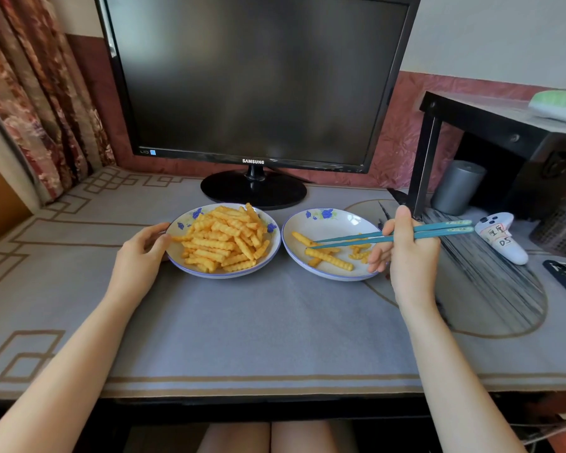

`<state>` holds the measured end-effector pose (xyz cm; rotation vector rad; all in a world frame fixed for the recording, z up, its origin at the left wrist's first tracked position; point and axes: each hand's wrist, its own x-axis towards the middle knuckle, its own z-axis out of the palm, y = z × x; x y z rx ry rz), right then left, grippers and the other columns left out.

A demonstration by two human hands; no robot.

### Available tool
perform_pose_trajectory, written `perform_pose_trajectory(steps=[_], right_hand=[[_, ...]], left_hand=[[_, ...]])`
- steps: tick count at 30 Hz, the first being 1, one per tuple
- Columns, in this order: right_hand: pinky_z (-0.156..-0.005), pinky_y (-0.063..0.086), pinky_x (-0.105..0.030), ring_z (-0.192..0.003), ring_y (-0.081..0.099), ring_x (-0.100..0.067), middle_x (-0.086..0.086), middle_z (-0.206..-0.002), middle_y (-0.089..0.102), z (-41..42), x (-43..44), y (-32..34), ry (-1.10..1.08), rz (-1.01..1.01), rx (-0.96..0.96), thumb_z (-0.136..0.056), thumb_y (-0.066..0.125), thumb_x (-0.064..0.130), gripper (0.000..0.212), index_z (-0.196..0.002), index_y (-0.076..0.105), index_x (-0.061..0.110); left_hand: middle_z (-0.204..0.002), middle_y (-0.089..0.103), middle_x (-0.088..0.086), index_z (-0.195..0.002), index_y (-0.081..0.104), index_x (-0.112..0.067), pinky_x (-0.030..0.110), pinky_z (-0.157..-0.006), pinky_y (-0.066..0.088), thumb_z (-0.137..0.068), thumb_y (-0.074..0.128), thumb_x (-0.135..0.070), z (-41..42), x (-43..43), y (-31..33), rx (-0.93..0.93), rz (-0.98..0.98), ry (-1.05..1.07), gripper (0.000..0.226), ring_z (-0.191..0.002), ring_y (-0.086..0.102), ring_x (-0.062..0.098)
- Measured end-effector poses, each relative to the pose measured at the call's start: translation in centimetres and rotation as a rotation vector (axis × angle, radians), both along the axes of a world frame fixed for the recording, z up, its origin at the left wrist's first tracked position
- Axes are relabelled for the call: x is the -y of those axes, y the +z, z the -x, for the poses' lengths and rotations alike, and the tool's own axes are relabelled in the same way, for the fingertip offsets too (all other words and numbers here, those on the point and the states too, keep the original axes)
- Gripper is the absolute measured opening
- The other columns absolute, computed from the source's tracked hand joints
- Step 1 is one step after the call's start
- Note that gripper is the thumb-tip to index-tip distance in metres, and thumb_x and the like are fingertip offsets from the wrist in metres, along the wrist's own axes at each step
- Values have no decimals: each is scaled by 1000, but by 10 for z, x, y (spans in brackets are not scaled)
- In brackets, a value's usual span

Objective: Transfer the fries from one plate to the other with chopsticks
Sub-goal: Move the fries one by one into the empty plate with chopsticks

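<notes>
Two white plates with blue flowers stand side by side on the grey table mat. The left plate (190, 268) holds a big heap of crinkle-cut fries (224, 241). The right plate (327, 223) holds several fries (329, 259). My left hand (141, 253) holds the left plate's rim, its fingers curled on the edge. My right hand (406, 250) grips a pair of teal chopsticks (386, 236). Their tips lie over the right plate, close together just above the fries, and I see no fry pinched between them.
A black monitor (252, 80) on its round stand (254, 189) stands right behind the plates. To the right are a black shelf (504, 125), a grey cylinder (458, 186), a white controller (500, 238) and a dark mesh basket (559, 228). Curtains hang at far left.
</notes>
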<state>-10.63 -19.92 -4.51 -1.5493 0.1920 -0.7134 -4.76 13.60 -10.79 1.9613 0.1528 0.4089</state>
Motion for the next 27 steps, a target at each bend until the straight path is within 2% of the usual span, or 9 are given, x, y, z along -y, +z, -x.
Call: perform_pose_trajectory(steps=[7, 14, 21, 27], right_hand=[[-35, 35, -19, -29, 46, -21, -8, -35, 50, -4, 1, -3, -38, -93, 37, -104, 38, 29, 41, -69, 46, 11], [-37, 32, -21, -30, 46, -19, -5, -32, 47, -3, -4, 4, -56, -196, 81, -103, 39, 27, 39, -68, 44, 12], [-38, 35, -19, -31, 47, -21, -8, -35, 49, -12, -36, 19, 23, -226, 100, -103, 41, 31, 40, -68, 47, 13], [-39, 36, -22, -31, 46, -23, -7, -35, 47, -19, -73, 36, 164, -215, 132, -104, 41, 28, 40, -68, 45, 11]], left_hand=[[-108, 66, -2, -122, 64, -19, 30, -90, 46, -97, 51, -20, -2, -2, -2, -6, -1, -4, 28, -100, 64, 17], [-108, 66, -1, -122, 63, -18, 27, -86, 43, -98, 51, -20, -2, -1, -2, -2, -5, -2, 28, -97, 63, 17], [-106, 67, -1, -121, 63, -17, 28, -87, 45, -97, 51, -18, 0, 1, 0, -3, 22, -1, 27, -90, 65, 17], [-107, 67, -1, -122, 64, -18, 34, -95, 48, -97, 52, -19, -1, -2, -1, -9, 15, 2, 28, -95, 66, 16]])
